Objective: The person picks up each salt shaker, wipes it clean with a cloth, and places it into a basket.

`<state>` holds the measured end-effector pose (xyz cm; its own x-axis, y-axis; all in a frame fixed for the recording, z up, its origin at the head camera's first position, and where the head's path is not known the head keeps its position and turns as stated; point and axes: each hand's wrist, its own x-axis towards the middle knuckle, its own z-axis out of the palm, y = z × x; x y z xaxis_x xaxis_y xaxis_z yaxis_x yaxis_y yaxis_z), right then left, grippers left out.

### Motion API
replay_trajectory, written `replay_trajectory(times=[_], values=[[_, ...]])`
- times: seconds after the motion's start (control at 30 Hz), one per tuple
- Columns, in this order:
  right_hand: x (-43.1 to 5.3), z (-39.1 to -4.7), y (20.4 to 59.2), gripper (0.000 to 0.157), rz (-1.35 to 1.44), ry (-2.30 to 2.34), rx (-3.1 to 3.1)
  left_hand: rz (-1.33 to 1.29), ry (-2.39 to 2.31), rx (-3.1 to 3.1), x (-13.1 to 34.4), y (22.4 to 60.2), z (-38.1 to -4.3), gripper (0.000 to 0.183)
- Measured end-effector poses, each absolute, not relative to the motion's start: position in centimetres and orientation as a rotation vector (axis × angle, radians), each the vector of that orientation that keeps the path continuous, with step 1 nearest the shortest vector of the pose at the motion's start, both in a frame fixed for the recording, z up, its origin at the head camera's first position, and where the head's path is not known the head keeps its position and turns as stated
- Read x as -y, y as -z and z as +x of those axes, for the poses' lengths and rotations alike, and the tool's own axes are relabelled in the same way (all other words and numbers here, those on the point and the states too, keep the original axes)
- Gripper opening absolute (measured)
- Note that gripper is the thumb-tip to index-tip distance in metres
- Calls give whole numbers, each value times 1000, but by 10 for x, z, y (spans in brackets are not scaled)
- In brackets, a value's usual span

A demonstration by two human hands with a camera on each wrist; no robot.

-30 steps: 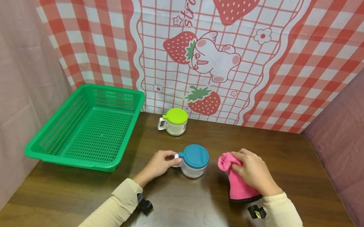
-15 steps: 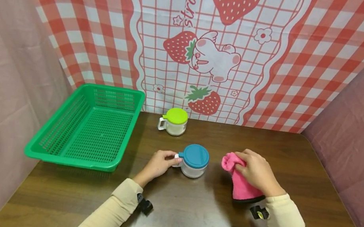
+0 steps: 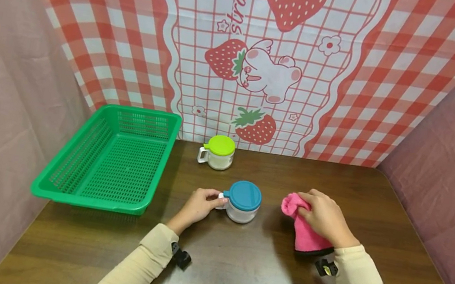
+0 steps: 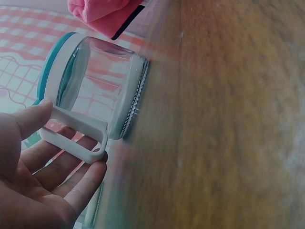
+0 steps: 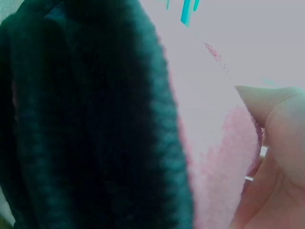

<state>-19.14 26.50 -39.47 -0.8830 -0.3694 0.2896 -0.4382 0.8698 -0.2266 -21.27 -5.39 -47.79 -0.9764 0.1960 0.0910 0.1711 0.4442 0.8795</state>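
Our left hand [image 3: 197, 206] grips the white handle [image 4: 83, 123] of the blue-lidded jar [image 3: 243, 202], thumb near the lid end and fingers round the loop. The jar stands upright, apparently on the bench [image 3: 227, 277], between our two hands. Our right hand [image 3: 324, 219] clutches a bunched pink cloth [image 3: 309, 239] just to the jar's right, not touching it; the right wrist view is too blurred to show every finger.

We judge the handle to be the weak point: with nothing steadying the clear body, a hard push from the cloth side could twist or tip the jar. The cloth's loose folds might also catch the lid and lift it. A backward shove could send the jar toward the green-lidded jar [image 3: 220, 153] behind it.

Compared with a second ago, our right hand and the cloth sit slightly farther right, widening the gap. Our left hand and both jars look unmoved, as does the green basket [image 3: 86, 202].
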Motion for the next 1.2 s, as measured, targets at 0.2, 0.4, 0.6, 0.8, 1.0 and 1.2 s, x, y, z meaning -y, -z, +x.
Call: replay_trajectory(times=[0.2,0.4,0.6,0.8,1.0,1.2], values=[[-267,-192,399,29,604,-422,2815,335,-1620,-2644,54,478,-212,28],[-266,-192,401,29,608,-433,2841,330,-1645,-2636,53,478,-212,29],[-265,-192,401,30,605,-439,2849,307,-1755,-2601,52,475,-211,26],[-265,-192,401,29,603,-444,2847,337,-1753,-2608,52,474,-212,25],[-267,-192,402,29,611,-438,2841,402,-1678,-2655,52,475,-212,28],[-267,-191,403,29,609,-443,2839,414,-1629,-2708,50,475,-212,27]])
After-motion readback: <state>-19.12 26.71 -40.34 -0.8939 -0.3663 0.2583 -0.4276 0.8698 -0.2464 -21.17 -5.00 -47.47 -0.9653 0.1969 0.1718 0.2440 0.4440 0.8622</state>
